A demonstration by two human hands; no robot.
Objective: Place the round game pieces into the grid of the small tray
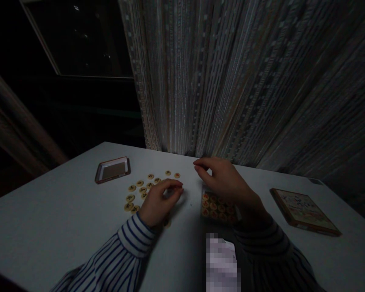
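Disc-handling, seemingly, is the step;
left hand [157, 200], right hand [224, 177]: fingers narrow, can't tell if holding discs [130, 198]; next likely needs precision.

You worked in dim light, brightest on the white table [88, 215], while the far left background sank almost to black. Small white glints dotted the dark panel [88, 36] up there. A soft shadow fell to the right of your left hand [161, 200], and your striped left sleeve [109, 259] caught more light than your right sleeve [276, 251]. Shade lay over the boxed pieces [213, 206] beneath your right hand [226, 178]. Your wide lens fanned the curtain's [213, 73] strands outward, smearing them toward the murky upper right. Coarse pixelation masked a pale patch [222, 263] at the bottom.
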